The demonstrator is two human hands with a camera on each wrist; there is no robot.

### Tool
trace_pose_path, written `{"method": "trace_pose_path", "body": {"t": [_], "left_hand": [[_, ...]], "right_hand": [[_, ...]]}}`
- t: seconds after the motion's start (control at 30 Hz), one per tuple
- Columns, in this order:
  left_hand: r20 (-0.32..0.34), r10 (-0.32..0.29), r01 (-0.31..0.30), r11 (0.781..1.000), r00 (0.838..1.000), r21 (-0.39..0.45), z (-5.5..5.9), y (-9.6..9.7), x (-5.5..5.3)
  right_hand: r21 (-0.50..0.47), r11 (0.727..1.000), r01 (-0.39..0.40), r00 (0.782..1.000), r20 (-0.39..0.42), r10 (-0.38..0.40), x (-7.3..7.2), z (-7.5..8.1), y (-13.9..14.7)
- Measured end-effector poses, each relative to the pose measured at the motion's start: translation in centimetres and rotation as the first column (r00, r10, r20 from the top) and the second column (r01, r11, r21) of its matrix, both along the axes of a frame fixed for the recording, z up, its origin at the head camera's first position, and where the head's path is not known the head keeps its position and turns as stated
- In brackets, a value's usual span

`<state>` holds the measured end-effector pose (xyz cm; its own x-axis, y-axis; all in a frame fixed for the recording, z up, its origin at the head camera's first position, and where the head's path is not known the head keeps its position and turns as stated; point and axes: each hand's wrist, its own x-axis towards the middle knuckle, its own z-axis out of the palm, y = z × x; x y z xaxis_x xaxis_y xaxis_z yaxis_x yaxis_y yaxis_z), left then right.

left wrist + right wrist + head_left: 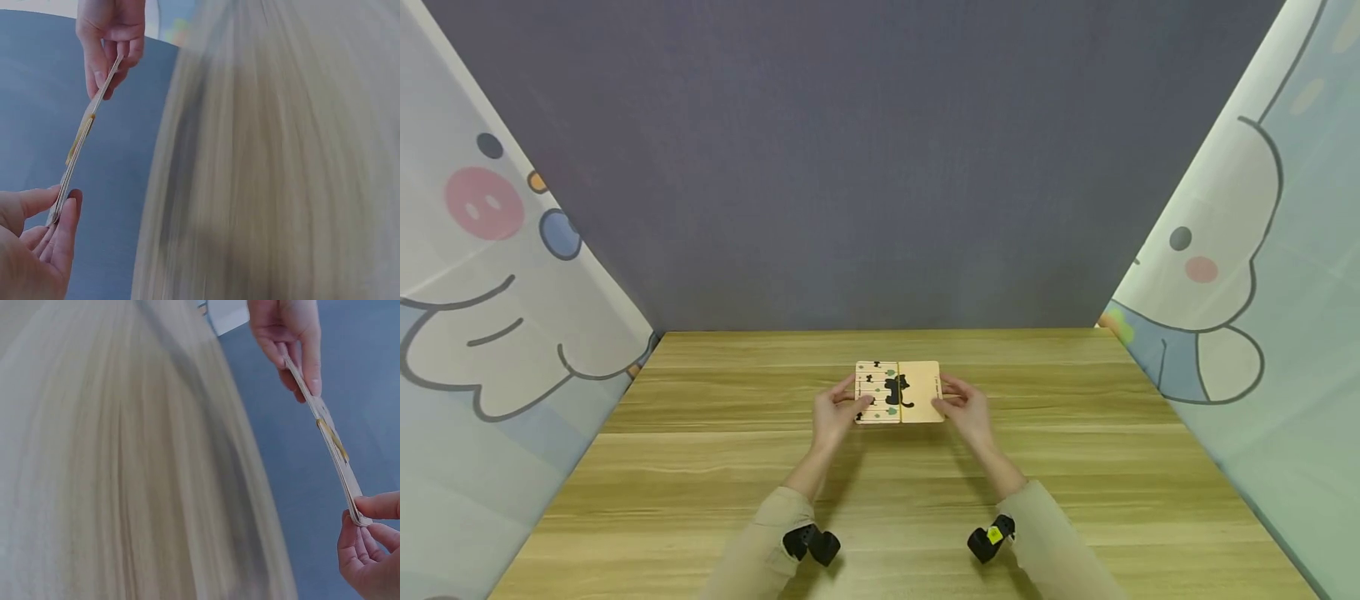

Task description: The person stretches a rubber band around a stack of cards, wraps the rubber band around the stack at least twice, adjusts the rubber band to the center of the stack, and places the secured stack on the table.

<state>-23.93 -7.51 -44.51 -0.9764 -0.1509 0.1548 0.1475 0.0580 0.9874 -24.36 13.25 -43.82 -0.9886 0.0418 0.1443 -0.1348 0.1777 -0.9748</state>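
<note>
Both hands hold up a thin notebook [925, 385] by its two short ends, above the far part of the table. Its left part is printed with lines, small black figures and green plants; the right part is plain tan, with a black cat near the middle. Around its middle runs a narrow yellow band [331, 439]. My left hand [831, 417] pinches the left end, thumb on the printed face and fingers behind. The right hand [970, 412] pinches the opposite end the same way. Edge-on in the left wrist view, the notebook [75, 159] shows several thin layers.
The wood-grain table [895, 517] stretches out beneath the hands. A dark grey panel [880, 167] rises at its back edge. Cartoon-printed curtains [467, 333] flank it left and right. A black wrist camera [812, 543] sits on each sleeve.
</note>
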Motion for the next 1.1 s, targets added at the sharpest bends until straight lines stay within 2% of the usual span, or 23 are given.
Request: {"method": "trace_pose_path", "body": {"t": [0.07, 0.2, 0.4, 0.57, 0.8, 1.1], "left_hand": [[0.018, 0.006, -0.006, 1.0, 1.0, -0.021, -0.2, 0.0, -0.4], [0.039, 0.041, -0.036, 0.992, 0.998, -0.12, -0.7, -0.1, -1.2], [0.078, 0.075, -0.056, 0.974, 0.994, -0.22, -1.8, -0.2, -2.4], [0.102, 0.058, -0.035, 0.975, 0.993, -0.218, -2.6, -0.1, -2.8], [0.103, 0.058, -0.031, 0.968, 0.993, -0.247, -3.7, -0.1, -3.5], [0.142, 0.043, -0.008, 0.972, 0.989, -0.235, -4.4, -0.2, -3.5]], "right_hand": [[0.042, 0.999, 0.006, 1.0, 0.006, -0.006, -0.4, -0.4, -0.1], [0.104, 0.994, 0.016, 1.0, 0.022, -0.018, -1.3, -1.1, -0.3], [0.135, 0.99, 0.031, 0.998, 0.045, -0.038, -2.5, -2.2, -0.3], [0.142, 0.989, 0.034, 0.996, 0.08, -0.045, -3.1, -2.9, -0.3], [0.135, 0.991, 0.013, 0.986, 0.164, -0.035, -3.5, -3.3, -0.3], [0.11, 0.993, 0.039, 0.972, 0.227, -0.064, -3.9, -4.4, -0.1]]}}
